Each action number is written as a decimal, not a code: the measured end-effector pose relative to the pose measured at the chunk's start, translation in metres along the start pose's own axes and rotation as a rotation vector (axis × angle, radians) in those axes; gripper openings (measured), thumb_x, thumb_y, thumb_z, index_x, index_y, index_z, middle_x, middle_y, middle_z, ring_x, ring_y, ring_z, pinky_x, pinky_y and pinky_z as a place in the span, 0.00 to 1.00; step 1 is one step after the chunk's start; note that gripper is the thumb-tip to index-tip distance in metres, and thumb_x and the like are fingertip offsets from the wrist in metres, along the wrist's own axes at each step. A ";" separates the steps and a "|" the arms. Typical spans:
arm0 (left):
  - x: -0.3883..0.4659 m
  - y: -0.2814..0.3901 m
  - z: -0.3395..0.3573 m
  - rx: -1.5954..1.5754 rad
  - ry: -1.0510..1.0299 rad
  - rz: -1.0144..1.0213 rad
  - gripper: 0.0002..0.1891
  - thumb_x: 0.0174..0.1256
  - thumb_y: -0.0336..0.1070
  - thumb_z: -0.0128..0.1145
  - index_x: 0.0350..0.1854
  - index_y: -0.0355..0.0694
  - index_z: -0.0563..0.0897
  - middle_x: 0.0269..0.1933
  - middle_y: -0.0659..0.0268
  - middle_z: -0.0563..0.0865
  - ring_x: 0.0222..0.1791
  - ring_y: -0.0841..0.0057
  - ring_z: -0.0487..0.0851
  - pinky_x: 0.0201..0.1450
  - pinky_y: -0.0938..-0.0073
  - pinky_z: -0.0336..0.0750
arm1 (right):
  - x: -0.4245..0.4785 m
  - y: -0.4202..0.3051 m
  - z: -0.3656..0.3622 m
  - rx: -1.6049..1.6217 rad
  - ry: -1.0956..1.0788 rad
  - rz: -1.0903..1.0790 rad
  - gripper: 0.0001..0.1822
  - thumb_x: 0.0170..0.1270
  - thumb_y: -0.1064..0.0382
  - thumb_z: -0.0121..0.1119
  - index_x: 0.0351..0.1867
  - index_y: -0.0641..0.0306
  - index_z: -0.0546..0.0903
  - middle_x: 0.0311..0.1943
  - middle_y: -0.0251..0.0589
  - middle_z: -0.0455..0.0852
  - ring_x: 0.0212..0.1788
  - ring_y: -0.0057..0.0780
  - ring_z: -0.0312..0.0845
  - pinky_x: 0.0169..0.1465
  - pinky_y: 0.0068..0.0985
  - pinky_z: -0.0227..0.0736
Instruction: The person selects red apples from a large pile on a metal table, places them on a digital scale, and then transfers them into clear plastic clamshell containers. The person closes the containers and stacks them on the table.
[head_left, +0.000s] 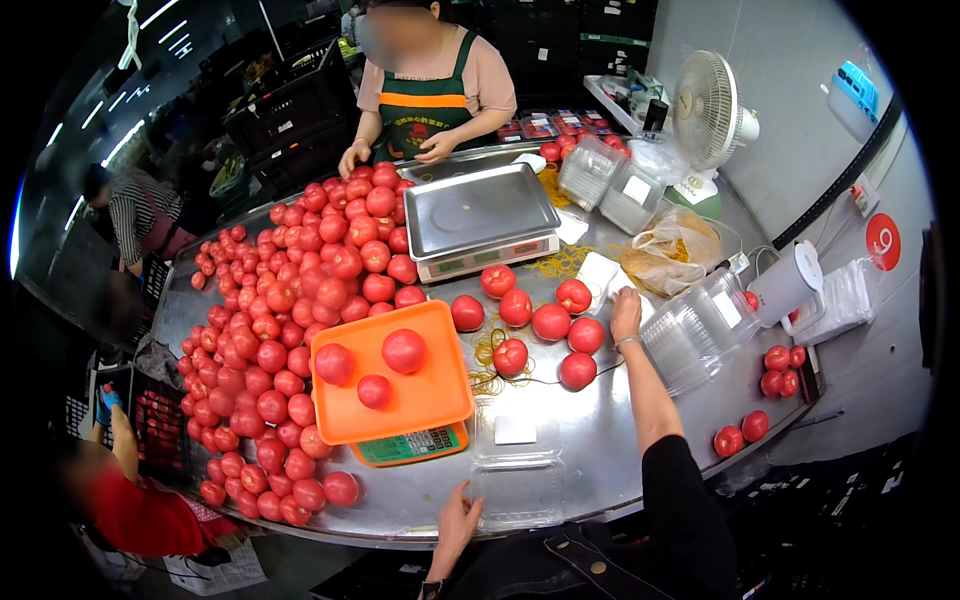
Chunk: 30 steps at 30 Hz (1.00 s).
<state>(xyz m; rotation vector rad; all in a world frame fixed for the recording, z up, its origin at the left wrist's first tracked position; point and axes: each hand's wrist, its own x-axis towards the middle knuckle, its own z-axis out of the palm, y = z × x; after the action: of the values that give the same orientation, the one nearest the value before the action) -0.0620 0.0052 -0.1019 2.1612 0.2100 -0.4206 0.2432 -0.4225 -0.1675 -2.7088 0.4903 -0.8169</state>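
My left hand (456, 519) is at the table's front, its fingers apart beside the left edge of an open clear plastic clamshell container (521, 491). A white paper pad (515, 430) lies in the container's far half. My right hand (626, 319) reaches to white paper pads (598, 276) at the right; its fingertips are over a pad, and whether they grip it is hidden. Loose tomatoes (551, 322) lie left of that hand. Three tomatoes (403, 351) sit on the orange tray (390, 416) of a small digital scale (412, 445).
A large heap of tomatoes (262, 337) covers the left side. Behind stands a steel-topped scale (480, 210). Nested clear containers (697, 330), a bag of rubber bands (671, 251) and a fan (705, 112) are at right. A co-worker (424, 97) stands across the metal table.
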 end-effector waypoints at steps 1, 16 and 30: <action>-0.001 0.002 -0.003 -0.018 -0.012 -0.012 0.26 0.60 0.41 0.61 0.59 0.38 0.72 0.28 0.58 0.81 0.27 0.62 0.81 0.33 0.64 0.74 | -0.004 -0.013 -0.011 0.227 0.058 0.040 0.06 0.64 0.68 0.54 0.38 0.69 0.77 0.36 0.48 0.80 0.41 0.37 0.78 0.42 0.32 0.74; 0.003 0.000 -0.014 -0.063 -0.052 0.085 0.24 0.61 0.38 0.60 0.60 0.38 0.72 0.31 0.59 0.81 0.26 0.67 0.81 0.33 0.68 0.74 | -0.099 -0.065 -0.213 0.597 0.043 0.025 0.05 0.64 0.69 0.57 0.37 0.70 0.81 0.30 0.36 0.83 0.29 0.23 0.78 0.35 0.21 0.72; 0.005 -0.009 -0.007 -0.175 -0.024 0.165 0.18 0.64 0.33 0.56 0.56 0.41 0.75 0.23 0.63 0.80 0.19 0.74 0.79 0.25 0.72 0.71 | -0.166 -0.143 -0.266 0.691 -0.377 -0.234 0.05 0.55 0.75 0.60 0.34 0.70 0.80 0.29 0.41 0.82 0.28 0.27 0.79 0.32 0.21 0.74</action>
<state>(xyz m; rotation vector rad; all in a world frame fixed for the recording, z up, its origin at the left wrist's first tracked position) -0.0582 0.0163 -0.1064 1.9825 0.0526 -0.3213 -0.0046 -0.2699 0.0164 -2.1960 -0.1759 -0.3960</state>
